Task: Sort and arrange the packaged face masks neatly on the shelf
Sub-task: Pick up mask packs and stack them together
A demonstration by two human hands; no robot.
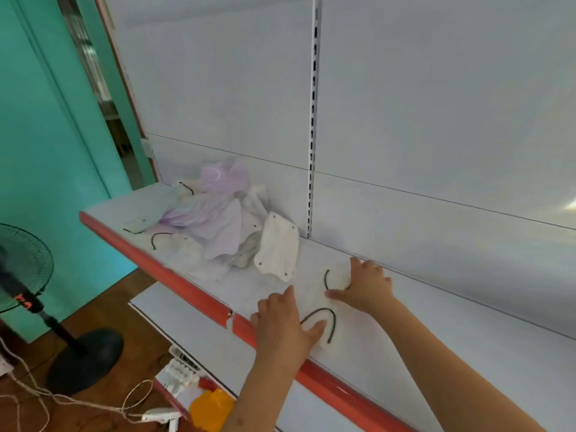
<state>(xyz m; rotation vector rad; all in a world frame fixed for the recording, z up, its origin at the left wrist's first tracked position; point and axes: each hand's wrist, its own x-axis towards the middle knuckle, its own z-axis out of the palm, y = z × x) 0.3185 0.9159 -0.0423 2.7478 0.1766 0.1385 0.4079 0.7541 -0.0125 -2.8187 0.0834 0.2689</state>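
This looks like a small shop. A white metal shelf [405, 322] with a red front edge strip [174, 275] hangs on a slotted upright [313, 120] between plain back panels [436, 104]. Packaged masks [218, 226] lie heaped toward the shelf's left end.

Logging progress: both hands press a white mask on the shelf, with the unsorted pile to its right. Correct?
No: the head view shows the pile left of the white mask. The left hand and right hand do press it on the shelf.
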